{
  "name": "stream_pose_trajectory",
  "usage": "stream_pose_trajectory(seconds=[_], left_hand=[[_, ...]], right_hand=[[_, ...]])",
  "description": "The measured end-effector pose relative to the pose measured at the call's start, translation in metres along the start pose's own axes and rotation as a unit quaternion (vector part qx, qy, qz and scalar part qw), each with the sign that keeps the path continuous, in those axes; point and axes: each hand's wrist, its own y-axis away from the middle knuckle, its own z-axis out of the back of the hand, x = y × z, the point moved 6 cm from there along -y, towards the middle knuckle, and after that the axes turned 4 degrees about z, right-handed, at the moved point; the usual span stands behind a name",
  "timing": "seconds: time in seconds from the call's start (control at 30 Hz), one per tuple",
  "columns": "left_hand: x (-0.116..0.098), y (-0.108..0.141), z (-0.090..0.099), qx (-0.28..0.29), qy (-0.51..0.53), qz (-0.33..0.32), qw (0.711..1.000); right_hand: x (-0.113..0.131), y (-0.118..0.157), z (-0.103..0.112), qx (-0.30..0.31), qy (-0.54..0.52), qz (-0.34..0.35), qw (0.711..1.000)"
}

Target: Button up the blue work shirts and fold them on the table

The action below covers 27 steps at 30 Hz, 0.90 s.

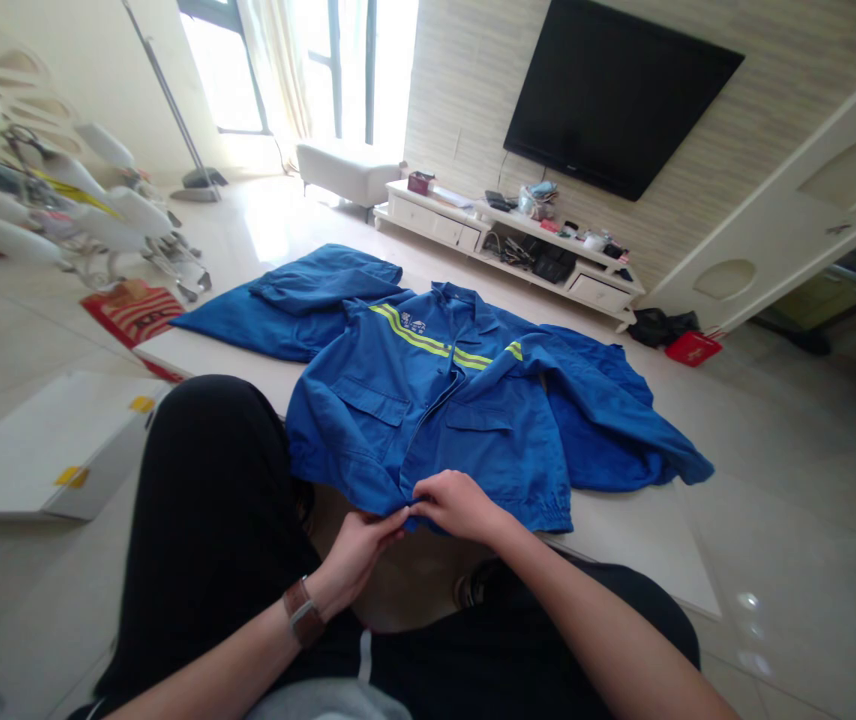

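Observation:
A blue work jacket (368,400) with yellow-green reflective stripes lies front side up, its collar pointing away from me and its sleeves spread to both sides. At the middle of its bottom hem, my left hand (359,555) and my right hand (452,500) meet, fingertips together. Both pinch the hem where the two front edges come together; the exact spot between the fingers is hidden. More blue cloth (285,300) lies beyond and beside the jacket at the left, partly under its sleeve. The low white table (668,560) carries the garments.
A white box-like piece (30,440) with yellow clips stands on the floor at left, near a red striped bag (135,315). A cluttered low TV cabinet (435,225) runs along the far wall under a television (615,100). A red bag (693,347) sits right of the cabinet.

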Motion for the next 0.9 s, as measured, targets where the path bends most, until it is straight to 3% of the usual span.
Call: stream_pose_trajectory(seconds=[0.23,0.63,0.9], left_hand=[[0.0021,-0.003,0.002,0.004,-0.01,-0.042,0.999],[-0.0005,-0.0011,0.0053,-0.04,-0.089,-0.082,0.992],[0.004,-0.0005,0.0044,-0.046,-0.067,-0.05,0.995]], right_hand=[[-0.002,-0.0001,0.0028,-0.009,-0.081,0.001,0.997],[0.0021,-0.0009,0.0042,0.06,-0.208,0.008,0.976],[-0.0002,-0.0008,0.0022,0.007,-0.097,0.023,0.995]])
